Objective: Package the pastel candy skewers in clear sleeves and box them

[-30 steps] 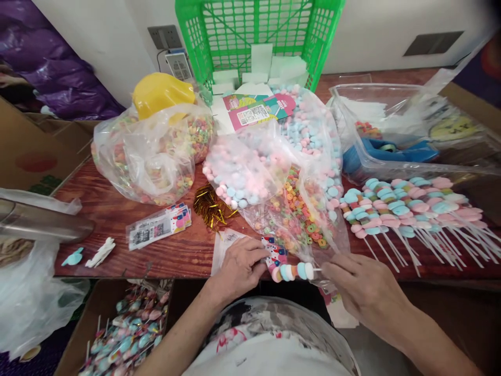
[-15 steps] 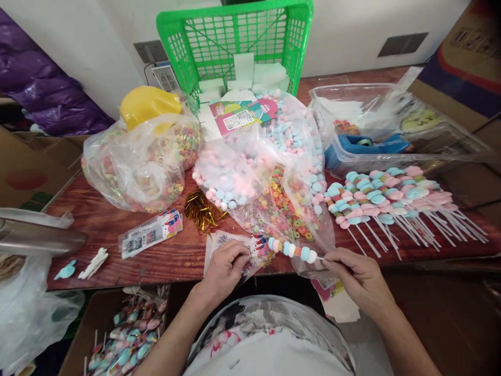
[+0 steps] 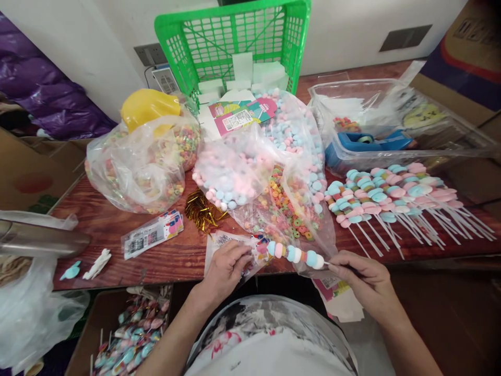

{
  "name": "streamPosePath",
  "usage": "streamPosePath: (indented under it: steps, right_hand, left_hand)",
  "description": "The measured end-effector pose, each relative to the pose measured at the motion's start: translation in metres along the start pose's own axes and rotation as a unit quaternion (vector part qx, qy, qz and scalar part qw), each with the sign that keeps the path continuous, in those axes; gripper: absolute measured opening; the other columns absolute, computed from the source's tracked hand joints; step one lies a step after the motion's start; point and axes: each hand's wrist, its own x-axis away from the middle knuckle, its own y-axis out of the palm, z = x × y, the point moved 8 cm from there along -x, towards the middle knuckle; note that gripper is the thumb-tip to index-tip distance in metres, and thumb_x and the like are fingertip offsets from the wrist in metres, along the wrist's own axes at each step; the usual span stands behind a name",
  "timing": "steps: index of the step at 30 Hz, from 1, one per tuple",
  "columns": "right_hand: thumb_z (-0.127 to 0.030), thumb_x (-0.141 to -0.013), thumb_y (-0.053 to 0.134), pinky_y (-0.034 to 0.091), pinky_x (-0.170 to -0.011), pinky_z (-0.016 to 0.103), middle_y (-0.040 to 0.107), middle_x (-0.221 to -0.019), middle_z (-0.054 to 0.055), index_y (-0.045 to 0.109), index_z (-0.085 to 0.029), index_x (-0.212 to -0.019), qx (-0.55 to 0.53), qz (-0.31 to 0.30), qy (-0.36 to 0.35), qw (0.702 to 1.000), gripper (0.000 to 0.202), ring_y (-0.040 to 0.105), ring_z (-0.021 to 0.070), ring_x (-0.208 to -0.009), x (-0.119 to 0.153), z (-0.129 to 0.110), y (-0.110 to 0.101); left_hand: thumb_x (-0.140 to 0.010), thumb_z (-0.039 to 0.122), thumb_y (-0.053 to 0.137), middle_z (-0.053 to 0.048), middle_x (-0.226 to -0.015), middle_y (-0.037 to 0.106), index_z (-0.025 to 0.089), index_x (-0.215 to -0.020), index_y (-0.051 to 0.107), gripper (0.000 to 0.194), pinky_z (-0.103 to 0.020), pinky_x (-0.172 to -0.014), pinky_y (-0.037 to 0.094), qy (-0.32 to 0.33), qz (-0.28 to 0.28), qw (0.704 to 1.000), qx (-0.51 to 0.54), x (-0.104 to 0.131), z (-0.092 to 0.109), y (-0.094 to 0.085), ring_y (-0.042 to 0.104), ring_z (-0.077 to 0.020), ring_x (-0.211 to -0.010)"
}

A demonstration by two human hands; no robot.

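My right hand (image 3: 363,279) pinches the white stick of a marshmallow skewer (image 3: 296,255), strung with pink, blue and white marshmallows and gummy rings between them. The skewer lies nearly level, its far end against the printed clear plastic bag (image 3: 260,248). At the table's front edge my left hand (image 3: 227,267) has its thumb and fingers closed on that bag; the fingertips are partly hidden. Just beyond are an open bag of gummy rings (image 3: 291,203) and a large bag of marshmallows (image 3: 230,172). Finished-looking skewers (image 3: 379,193) lie heaped on the right.
A green crate (image 3: 235,26) stands at the back. A clear tub (image 3: 368,156) holds a blue tape dispenser (image 3: 371,142). Printed bags (image 3: 152,235), gold ties (image 3: 201,209) and a steel flask (image 3: 43,239) lie leftward. Below is a box of wrapped skewers (image 3: 129,339).
My right hand has shifted slightly right and down with the skewer, whose far end still meets the bag. My left hand stays almost in place. The view has moved a little.
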Motion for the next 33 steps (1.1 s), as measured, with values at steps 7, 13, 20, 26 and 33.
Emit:
streamPosePath:
  steps: [7,13,20,26,33]
  right_hand:
    - [-0.030,-0.086,0.061,0.042,-0.054,0.021,0.058,-0.067,0.000,0.066,-0.019,-0.081,-0.097,0.079,0.075,0.989,0.013,0.051,0.0117,-0.059,0.004,0.013,0.011]
    - [-0.024,-0.093,0.050,0.038,-0.052,0.021,0.047,-0.058,-0.005,0.063,-0.020,-0.094,-0.137,0.060,-0.034,0.988,0.013,0.045,0.0087,-0.051,-0.020,-0.038,0.067]
    - [-0.029,-0.094,0.049,0.036,-0.047,0.019,0.047,-0.056,-0.006,0.059,-0.019,-0.082,-0.164,0.025,0.005,0.986,0.018,0.044,0.0077,-0.048,-0.041,-0.042,0.106]
    - [-0.028,-0.093,0.051,0.037,-0.047,0.019,0.051,-0.057,-0.006,0.059,-0.020,-0.083,-0.165,0.093,0.000,0.982,0.015,0.048,0.0077,-0.048,-0.038,-0.035,0.096]
    - [-0.028,-0.094,0.049,0.038,-0.045,0.020,0.053,-0.059,-0.004,0.059,-0.019,-0.085,-0.162,0.115,-0.013,0.980,0.016,0.048,0.0087,-0.048,-0.035,-0.034,0.098]
  left_hand:
    - [-0.094,0.020,0.045,-0.004,-0.073,0.061,0.016,-0.078,0.060,0.022,-0.026,-0.066,0.042,-0.041,-0.040,0.998,-0.020,-0.009,0.008,-0.004,0.054,-0.0145,-0.069]
    - [-0.096,0.024,0.042,0.001,-0.066,0.056,0.016,-0.081,0.059,0.024,-0.023,-0.061,0.039,-0.064,-0.040,0.996,0.053,-0.022,0.024,0.001,0.050,-0.0116,-0.061]
    - [-0.093,0.022,0.050,-0.006,-0.082,0.067,0.014,-0.097,0.065,0.017,-0.025,-0.071,0.045,-0.064,-0.026,0.993,0.099,-0.014,0.025,-0.004,0.061,-0.0143,-0.075]
    - [-0.093,0.029,0.051,-0.007,-0.086,0.067,0.015,-0.100,0.068,0.023,-0.027,-0.073,0.046,-0.083,-0.101,0.981,0.141,-0.012,0.029,0.003,0.060,-0.0160,-0.079]
    - [-0.093,0.018,0.044,-0.005,-0.075,0.060,0.015,-0.086,0.062,0.020,-0.027,-0.066,0.042,-0.041,-0.013,0.998,0.043,-0.009,0.020,0.001,0.053,-0.0158,-0.071]
